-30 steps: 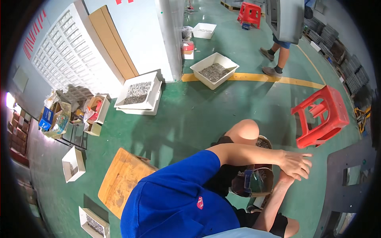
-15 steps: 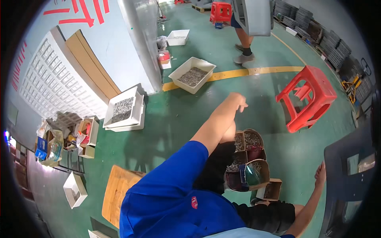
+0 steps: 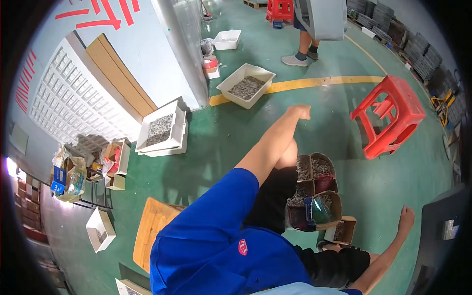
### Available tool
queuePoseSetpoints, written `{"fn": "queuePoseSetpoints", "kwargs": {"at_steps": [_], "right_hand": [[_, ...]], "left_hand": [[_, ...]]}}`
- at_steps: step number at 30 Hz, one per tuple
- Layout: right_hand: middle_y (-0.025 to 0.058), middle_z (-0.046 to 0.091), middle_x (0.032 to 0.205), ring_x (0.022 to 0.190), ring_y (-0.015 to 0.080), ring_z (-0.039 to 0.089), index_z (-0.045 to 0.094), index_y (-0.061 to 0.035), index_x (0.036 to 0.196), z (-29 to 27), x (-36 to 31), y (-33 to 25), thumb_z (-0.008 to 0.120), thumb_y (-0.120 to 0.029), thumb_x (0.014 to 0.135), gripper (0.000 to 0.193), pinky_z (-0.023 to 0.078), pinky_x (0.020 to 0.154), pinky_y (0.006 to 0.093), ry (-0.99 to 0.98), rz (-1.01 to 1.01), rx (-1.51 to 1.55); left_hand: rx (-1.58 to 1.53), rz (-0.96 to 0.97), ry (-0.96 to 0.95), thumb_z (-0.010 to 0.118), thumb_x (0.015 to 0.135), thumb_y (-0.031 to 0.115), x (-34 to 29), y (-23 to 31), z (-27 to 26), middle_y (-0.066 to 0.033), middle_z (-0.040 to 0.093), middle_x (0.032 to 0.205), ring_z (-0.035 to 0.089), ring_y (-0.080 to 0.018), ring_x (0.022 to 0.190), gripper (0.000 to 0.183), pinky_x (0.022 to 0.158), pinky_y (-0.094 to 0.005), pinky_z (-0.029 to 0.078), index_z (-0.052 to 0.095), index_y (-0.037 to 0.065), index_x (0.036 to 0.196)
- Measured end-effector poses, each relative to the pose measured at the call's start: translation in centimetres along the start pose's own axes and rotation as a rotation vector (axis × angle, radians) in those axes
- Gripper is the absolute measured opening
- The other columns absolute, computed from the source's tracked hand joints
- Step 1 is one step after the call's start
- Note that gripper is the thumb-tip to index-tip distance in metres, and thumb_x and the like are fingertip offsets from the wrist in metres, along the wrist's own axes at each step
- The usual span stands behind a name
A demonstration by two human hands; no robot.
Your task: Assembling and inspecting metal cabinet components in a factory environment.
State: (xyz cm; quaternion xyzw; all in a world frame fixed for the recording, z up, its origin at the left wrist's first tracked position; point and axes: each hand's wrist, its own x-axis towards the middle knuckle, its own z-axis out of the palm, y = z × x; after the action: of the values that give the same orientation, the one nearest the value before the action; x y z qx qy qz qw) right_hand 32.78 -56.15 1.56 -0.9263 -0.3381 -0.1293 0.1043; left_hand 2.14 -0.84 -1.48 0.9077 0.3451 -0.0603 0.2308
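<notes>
My left hand [image 3: 304,112] is stretched out above the floor at the end of my left arm, fingers curled in. It shows nothing in its grip. Below it, near my knees, stand several cut-open boxes of small metal parts [image 3: 322,168]; a clear green bag [image 3: 322,212] lies in the nearest one. A small open carton [image 3: 345,229] sits beside them. My right hand [image 3: 407,216], low at the right, has its fingers folded and nothing visible in them. It is apart from the dark grey panel [image 3: 432,221] at the right edge.
A red plastic stool [image 3: 393,115] stands ahead to the right. White trays of small parts [image 3: 162,129] and a cream tub [image 3: 260,95] are ahead to the left. A wooden seat [image 3: 147,236] is at my left. Farther off, a person [image 3: 301,54] stands beside a grey machine part.
My left hand's fingers have curled in. A gap has opened between my right hand and the dark grey panel. The view has shifted slightly, and the far person's feet have moved.
</notes>
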Motion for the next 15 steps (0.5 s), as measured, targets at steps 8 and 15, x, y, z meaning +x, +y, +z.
{"fn": "queuePoseSetpoints", "kwargs": {"at_steps": [8,15], "right_hand": [[0.02,0.053,0.072,0.066,0.0372,0.049,0.053,0.0022,0.073,-3.0,-1.2,-2.9,0.047,-0.025,0.087,0.031,0.037,0.061,0.0448,-0.033,0.014,-0.085],[0.0199,0.043,0.064,0.059,0.0355,0.042,0.043,0.0018,0.066,-2.6,-0.1,-3.1,0.047,-0.022,0.088,0.033,0.032,0.054,0.0431,0.133,-0.082,0.006]], "left_hand": [[-0.809,0.261,1.042,0.067,0.072,0.041,3.2,3.7,-12.4,-0.0276,0.048,0.116,0.046,-0.0394,0.108,0.075,0.091,-0.0433,0.038,0.039,-0.007,0.122],[-1.066,0.47,0.9,0.067,0.075,0.044,3.4,1.8,-24.7,-0.0187,0.034,0.137,0.034,-0.0283,0.126,0.083,0.1,-0.0424,0.028,0.029,-0.001,0.134]]}}
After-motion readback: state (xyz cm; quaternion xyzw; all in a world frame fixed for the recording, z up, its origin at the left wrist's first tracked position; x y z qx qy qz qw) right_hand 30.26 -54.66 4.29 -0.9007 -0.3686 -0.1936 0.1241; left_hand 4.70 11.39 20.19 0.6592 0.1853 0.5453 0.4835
